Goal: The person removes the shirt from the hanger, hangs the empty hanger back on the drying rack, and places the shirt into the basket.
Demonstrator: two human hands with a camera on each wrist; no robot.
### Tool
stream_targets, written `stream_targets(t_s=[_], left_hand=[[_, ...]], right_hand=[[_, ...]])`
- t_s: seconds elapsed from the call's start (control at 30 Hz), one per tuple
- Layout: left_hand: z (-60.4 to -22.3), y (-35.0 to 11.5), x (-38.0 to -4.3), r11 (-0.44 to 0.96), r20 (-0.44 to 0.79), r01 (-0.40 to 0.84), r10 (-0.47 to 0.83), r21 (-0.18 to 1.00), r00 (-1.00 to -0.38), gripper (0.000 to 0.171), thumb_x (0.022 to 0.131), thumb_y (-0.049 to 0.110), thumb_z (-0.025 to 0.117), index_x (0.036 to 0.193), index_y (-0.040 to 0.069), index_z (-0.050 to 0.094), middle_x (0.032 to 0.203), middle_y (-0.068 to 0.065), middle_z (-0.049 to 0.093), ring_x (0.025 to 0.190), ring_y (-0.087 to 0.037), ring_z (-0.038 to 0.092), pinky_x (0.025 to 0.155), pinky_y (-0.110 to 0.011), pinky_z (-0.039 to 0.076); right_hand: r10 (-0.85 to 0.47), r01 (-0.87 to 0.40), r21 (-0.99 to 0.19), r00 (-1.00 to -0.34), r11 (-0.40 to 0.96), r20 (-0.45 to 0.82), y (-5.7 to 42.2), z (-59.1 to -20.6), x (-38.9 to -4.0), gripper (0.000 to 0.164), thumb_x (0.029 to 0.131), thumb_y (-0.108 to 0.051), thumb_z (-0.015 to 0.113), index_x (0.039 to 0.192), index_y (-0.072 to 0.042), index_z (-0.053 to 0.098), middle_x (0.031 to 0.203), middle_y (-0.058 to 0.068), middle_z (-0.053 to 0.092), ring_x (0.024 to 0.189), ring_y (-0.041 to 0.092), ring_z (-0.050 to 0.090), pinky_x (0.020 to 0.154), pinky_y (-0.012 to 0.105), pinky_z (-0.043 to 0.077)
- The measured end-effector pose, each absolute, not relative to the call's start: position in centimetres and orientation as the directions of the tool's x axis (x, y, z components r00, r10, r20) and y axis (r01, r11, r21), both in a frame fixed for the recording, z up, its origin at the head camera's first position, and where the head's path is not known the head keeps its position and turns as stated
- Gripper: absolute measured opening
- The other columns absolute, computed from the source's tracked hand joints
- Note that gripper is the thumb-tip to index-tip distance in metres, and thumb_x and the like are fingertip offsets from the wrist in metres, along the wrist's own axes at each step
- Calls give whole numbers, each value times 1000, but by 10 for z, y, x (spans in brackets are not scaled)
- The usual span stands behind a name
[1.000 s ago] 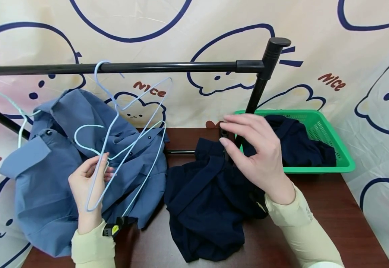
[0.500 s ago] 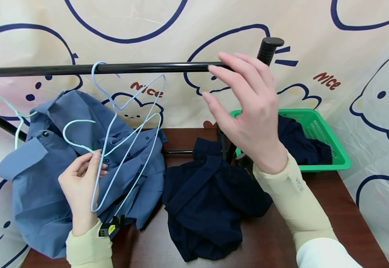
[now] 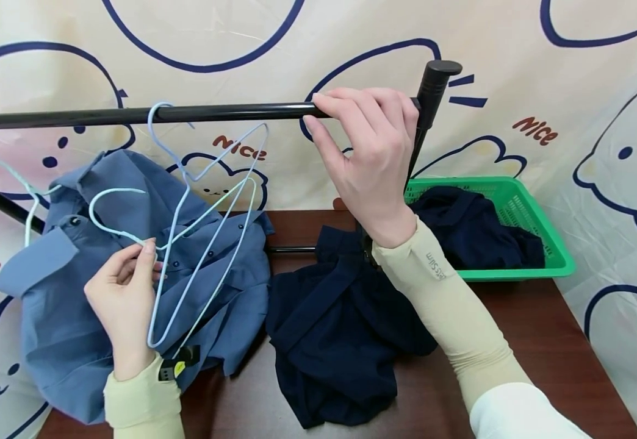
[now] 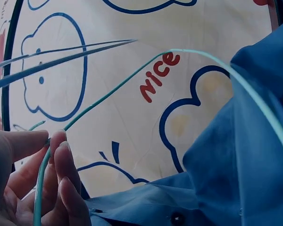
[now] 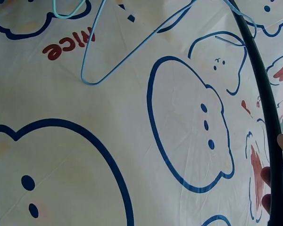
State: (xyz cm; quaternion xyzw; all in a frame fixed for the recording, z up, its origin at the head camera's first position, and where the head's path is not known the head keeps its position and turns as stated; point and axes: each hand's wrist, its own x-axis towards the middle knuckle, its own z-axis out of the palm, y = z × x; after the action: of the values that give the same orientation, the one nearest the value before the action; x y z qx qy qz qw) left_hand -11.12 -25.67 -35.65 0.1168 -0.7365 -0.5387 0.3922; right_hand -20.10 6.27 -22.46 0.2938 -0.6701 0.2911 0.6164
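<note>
The left hand (image 3: 123, 292) pinches the mint wire hanger (image 4: 251, 88) at the base of its hook, below the black rail (image 3: 241, 111), hook directed left and body extending right past the suspended light-blue wire hanger (image 3: 178, 212), while the more distant right hand (image 3: 370, 152) grips the rail.

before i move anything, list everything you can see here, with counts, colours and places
rack: one, black, across the back
blue hanger: one, pale blue, hooked on the rack
blue shirt: one, at left
far-left hanger: one, mint, by the shirt's collar
held hanger: one, mint, before the shirt
navy garment: one, on the table
table: one, brown, below
basket: one, green, right
navy clothing: count unclear, in the basket
backdrop: one, cream, printed, behind
left hand: one, left, fingers pinching the held hanger
right hand: one, gripping the rack's bar
</note>
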Motion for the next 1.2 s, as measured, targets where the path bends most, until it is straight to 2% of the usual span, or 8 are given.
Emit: stream_targets(t_s=[0.2, 0.43, 0.8, 1.03, 1.2], left_hand=[[-347, -261, -113, 467, 491, 230, -578, 854, -651, 23, 95, 21, 75, 109, 3, 79, 99, -2, 77, 64, -6, 68, 62, -15, 53], [-333, -268, -119, 557, 552, 225, -533, 799, -641, 24, 95, 26, 75, 110, 7, 80, 91, 7, 76, 63, -4, 68, 62, -13, 51], [-309, -266, -122, 620, 593, 197, -535, 760, -602, 22, 97, 20, 71, 109, 3, 79, 98, 1, 77, 60, 5, 62, 53, -11, 42], [-304, -275, -115, 614, 584, 174, -568, 770, -580, 24, 96, 27, 73, 111, 10, 80, 80, 19, 70, 59, 3, 62, 55, -11, 44], [-301, -284, -109, 654, 603, 131, -578, 745, -550, 26, 97, 30, 70, 113, 11, 79, 86, 21, 70, 63, 6, 62, 58, -8, 43]], right_hand=[[-25, -758, -41, -76, 651, 997, 62, -225, -201, 21, 96, -25, 74, 107, -7, 79, 105, 5, 74, 99, 28, 56, 102, 40, 32], [-20, -761, -36, -64, 647, 998, 61, -226, -202, 19, 93, -21, 77, 107, -8, 79, 105, 4, 74, 99, 28, 56, 103, 41, 32], [-10, -766, -38, -58, 642, 998, 60, -227, -203, 19, 93, -21, 77, 107, -7, 79, 104, 5, 74, 99, 28, 56, 103, 41, 32], [-7, -767, -34, -50, 641, 999, 59, -227, -203, 19, 92, -20, 77, 107, -7, 79, 105, 5, 74, 99, 28, 56, 103, 41, 32], [-5, -770, -38, -53, 637, 999, 59, -226, -203, 19, 92, -19, 77, 107, -7, 79, 106, 4, 74, 99, 28, 56, 103, 41, 31]])
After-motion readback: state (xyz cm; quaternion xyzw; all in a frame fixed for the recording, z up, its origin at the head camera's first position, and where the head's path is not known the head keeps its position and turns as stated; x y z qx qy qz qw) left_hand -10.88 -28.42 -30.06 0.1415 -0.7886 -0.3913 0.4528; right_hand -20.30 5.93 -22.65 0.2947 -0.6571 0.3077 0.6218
